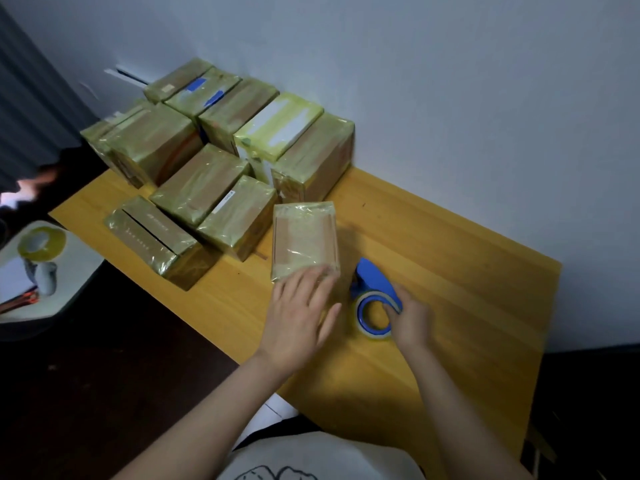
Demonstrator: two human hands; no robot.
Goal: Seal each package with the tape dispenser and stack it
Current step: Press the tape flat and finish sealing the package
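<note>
A small cardboard package (304,233) wrapped in clear tape stands alone on the wooden table (450,271). My left hand (298,313) lies flat with spread fingers against its near end. Just right of it sits the blue tape dispenser (375,296) with a roll of clear tape. My right hand (410,320) grips the dispenser's near side, fingers curled over its blue rim. A stack of several taped packages (221,161) fills the table's far left, piled against the wall.
A white side surface (65,292) at the left holds a spare tape roll (41,244) and small items. The grey wall runs behind the table. Dark floor lies left of the table; its right edge drops off near the wall.
</note>
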